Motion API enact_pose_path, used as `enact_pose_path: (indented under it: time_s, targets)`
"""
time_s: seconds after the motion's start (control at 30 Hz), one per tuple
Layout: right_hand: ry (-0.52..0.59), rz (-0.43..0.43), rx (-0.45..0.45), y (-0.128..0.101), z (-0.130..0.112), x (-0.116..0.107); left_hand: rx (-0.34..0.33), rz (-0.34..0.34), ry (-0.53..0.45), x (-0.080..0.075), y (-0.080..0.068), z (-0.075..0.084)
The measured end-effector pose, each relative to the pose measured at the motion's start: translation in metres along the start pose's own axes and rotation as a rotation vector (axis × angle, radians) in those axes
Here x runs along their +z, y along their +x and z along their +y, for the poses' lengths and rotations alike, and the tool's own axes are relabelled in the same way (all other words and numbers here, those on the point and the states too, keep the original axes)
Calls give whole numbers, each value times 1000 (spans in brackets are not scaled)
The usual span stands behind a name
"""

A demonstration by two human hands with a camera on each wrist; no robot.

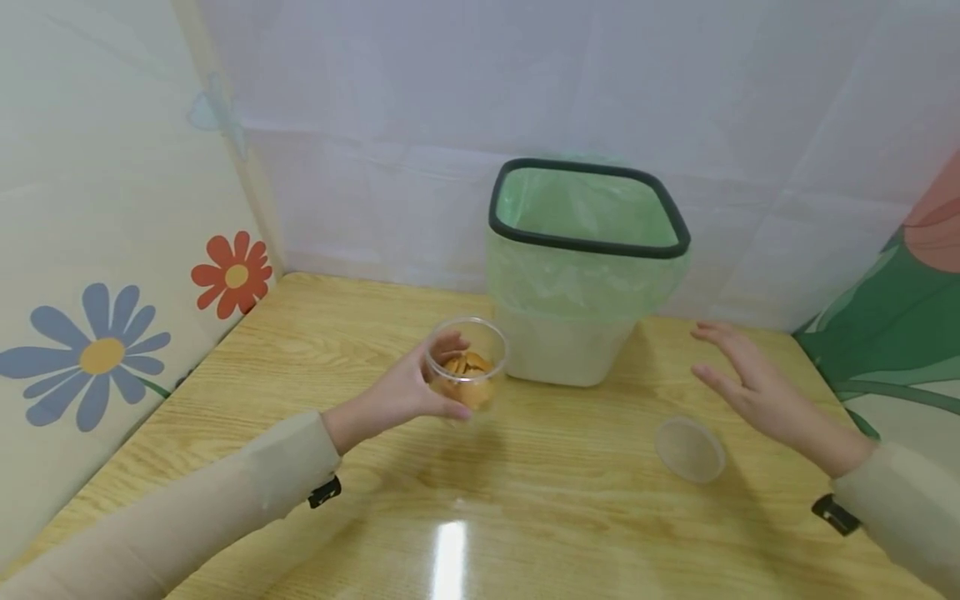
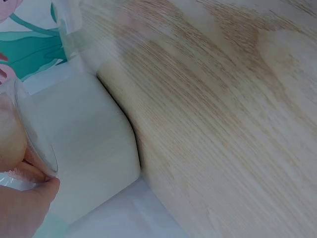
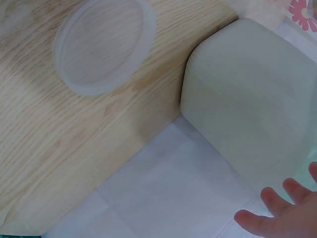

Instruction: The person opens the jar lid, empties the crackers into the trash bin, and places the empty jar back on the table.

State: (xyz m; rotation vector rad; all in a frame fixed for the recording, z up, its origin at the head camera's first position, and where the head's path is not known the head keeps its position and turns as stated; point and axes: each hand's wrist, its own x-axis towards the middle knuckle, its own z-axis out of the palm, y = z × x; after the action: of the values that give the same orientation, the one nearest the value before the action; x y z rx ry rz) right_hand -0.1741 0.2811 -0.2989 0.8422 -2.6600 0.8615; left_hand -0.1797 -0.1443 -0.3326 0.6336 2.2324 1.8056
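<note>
The left hand (image 1: 408, 387) grips a clear plastic cup (image 1: 467, 360), with the fingers curled around its side; the cup is lifted a little above the counter (image 1: 300, 350) and is tilted, so its open mouth faces toward the camera. Inside the cup there are orange-brown snack pieces (image 1: 467, 367). In the left wrist view only the rim of the cup and a fingertip are visible at the left edge. The right hand (image 1: 757, 387) holds nothing; its fingers are spread and almost straight, and it hovers above the counter. Just in front of this hand, a round translucent lid (image 1: 690, 450) lies flat on the wood. Between the two hands, at the back of the counter, stands a pale waste bin (image 1: 581, 275) with a black rim and a light green bag inside. The cup is very near the bin's left lower corner. Walls with flower pictures (image 1: 101, 354) surround the counter.
</note>
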Motion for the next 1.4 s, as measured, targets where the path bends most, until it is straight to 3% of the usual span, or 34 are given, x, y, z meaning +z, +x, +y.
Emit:
enact_pose_path:
  time_s: [0.3, 0.6, 0.93, 1.1, 1.4]
  targets:
    - [8, -41, 25, 3, -5, -3, -15, 21, 6, -5, -5, 0]
    - [33, 31, 0, 7, -7, -4, -20, 40, 53, -12, -7, 4]
    - [57, -24, 110, 16, -15, -14, -38, 40, 40, -18, -8, 9]
    - [4, -24, 123, 20, -16, -18, -35, 50, 44, -19, -8, 13]
    - [-7, 53, 34, 32, -13, -23, -22, 98, 70, -22, -2, 18]
